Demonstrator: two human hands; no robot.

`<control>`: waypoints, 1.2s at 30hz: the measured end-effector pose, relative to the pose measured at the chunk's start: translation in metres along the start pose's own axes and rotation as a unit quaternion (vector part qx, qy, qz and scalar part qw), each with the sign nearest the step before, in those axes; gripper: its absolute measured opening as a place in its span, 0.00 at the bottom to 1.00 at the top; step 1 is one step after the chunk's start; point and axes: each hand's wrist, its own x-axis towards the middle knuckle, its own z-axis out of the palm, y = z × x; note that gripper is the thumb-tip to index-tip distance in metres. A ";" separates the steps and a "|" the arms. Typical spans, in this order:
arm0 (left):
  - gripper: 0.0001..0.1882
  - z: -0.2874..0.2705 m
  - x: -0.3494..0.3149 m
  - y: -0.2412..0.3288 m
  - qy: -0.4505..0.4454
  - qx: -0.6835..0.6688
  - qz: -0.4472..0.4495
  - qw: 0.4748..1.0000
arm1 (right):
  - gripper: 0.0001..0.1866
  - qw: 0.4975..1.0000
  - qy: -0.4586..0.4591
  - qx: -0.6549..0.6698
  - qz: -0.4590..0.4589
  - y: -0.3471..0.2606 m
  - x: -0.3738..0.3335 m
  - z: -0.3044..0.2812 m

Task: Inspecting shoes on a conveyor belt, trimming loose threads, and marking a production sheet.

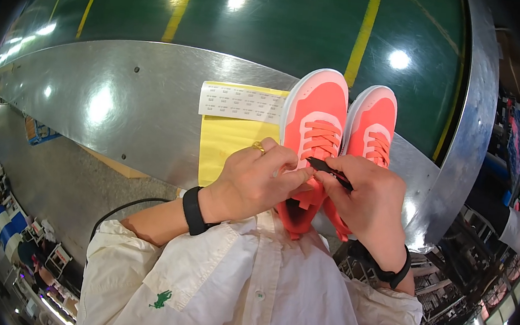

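Observation:
Two coral-pink sneakers stand side by side at the table's edge, toes pointing away from me: the left sneaker and the right sneaker. Both have orange laces and white soles. Over the left sneaker's upper lacing, my left hand is closed in a pinch; what lies between its fingertips is too small to make out. My right hand grips a small black tool, apparently thread snips, its tip close to my left fingertips. My right hand covers the back of the right sneaker.
Left of the sneakers, a white label sheet lies over a yellow sheet on the metal tabletop. Beyond runs a green conveyor belt with yellow stripes. A metal rail borders it at right. Racks and equipment fill both sides.

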 end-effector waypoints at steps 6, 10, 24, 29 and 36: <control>0.15 -0.006 0.001 0.001 -0.027 -0.011 -0.010 1.000 | 0.07 0.996 0.049 0.062 0.042 0.005 -0.009 -0.003; 0.16 -0.008 -0.001 -0.002 -0.024 -0.003 -0.006 1.000 | 0.08 0.986 0.045 0.114 0.110 0.006 -0.018 -0.014; 0.15 -0.007 0.003 -0.001 -0.040 -0.023 0.016 0.999 | 0.07 0.994 0.051 0.065 0.073 0.012 -0.027 -0.009; 0.13 -0.003 0.002 -0.001 -0.028 -0.031 0.015 0.999 | 0.07 0.990 0.082 0.090 0.076 0.015 -0.030 0.000; 0.15 -0.010 0.004 0.002 -0.046 -0.054 -0.026 0.997 | 0.11 0.911 0.225 0.239 0.250 0.060 -0.076 -0.005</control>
